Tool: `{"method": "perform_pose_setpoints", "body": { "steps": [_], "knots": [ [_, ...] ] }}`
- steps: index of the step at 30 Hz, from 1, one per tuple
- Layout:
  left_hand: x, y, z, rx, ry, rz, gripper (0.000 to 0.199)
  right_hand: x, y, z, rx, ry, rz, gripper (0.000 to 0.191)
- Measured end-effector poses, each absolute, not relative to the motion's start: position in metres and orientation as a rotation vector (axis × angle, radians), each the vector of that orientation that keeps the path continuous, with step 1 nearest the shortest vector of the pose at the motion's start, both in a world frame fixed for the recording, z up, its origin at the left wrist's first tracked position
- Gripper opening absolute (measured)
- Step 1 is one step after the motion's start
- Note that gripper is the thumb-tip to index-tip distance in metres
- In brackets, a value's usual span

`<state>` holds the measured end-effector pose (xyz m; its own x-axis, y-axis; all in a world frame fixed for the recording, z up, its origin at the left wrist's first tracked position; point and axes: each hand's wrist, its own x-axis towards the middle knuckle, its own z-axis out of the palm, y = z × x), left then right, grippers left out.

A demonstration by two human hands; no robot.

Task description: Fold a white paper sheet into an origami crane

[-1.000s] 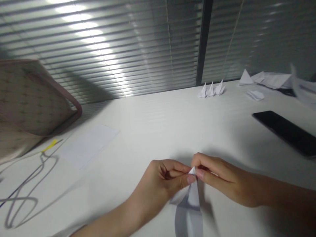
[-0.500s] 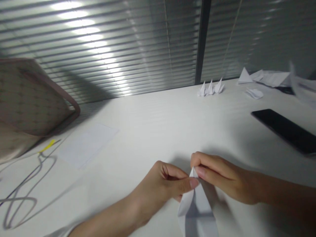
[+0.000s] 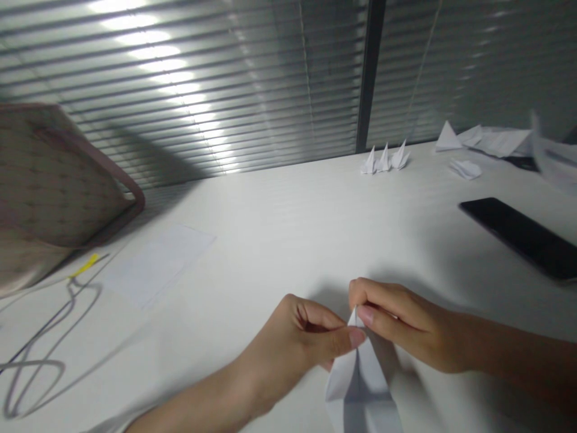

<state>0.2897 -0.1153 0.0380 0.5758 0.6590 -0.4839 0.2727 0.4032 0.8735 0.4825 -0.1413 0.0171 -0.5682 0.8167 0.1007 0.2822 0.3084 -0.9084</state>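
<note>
Folded paper's lower end has swung wider and further right compared with a second ago, and the left thumb has slid up along it. So right now both hands are pinching the narrow tip of one white folded paper (image 3: 362,385), up off the counter (image 3: 279,228) at the near edge of the view. Its bottom end gets cut off by the frame.

Left hand (image 3: 288,346) comes in from the near left with the thumb pressed on the paper and the fingers curled behind it. Right hand (image 3: 406,322) comes in from the right, thumb and index finger closed on the tip, other fingers tucked. Between the fingers, you can't really see how much of the tip is gripped.

Far along the counter sit three small pointed paper folds (image 3: 384,161) in a row. To their right are one paper triangle (image 3: 447,138), one small crumpled paper piece (image 3: 465,169) and a flat paper heap (image 3: 498,142). One blurry sheet (image 3: 554,162) is cut off at the right edge, too smeared to make out.

One black phone (image 3: 514,237) lies on the right, one blank white sheet (image 3: 160,264) on the left, with one yellow strip (image 3: 84,265) beside it. A patterned fabric panel (image 3: 54,174) with a pink edge hangs in, cut off at far left.
</note>
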Motion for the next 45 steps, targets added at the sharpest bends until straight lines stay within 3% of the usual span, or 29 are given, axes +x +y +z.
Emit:
{"method": "perform_pose_setpoints", "body": {
  "steps": [21, 45],
  "knots": [
    [0.2900, -0.1139, 0.0397, 1.271, 0.999, 0.188, 0.045, 0.4803, -0.1395, 0.0094, -0.997, -1.986, 1.305, 0.017],
    [0.2870, -0.1101, 0.0380, 1.108, 0.921, 0.143, 0.017, 0.4791, -0.1386, 0.0131, -0.990, -1.995, 1.364, 0.017]
  ]
}}
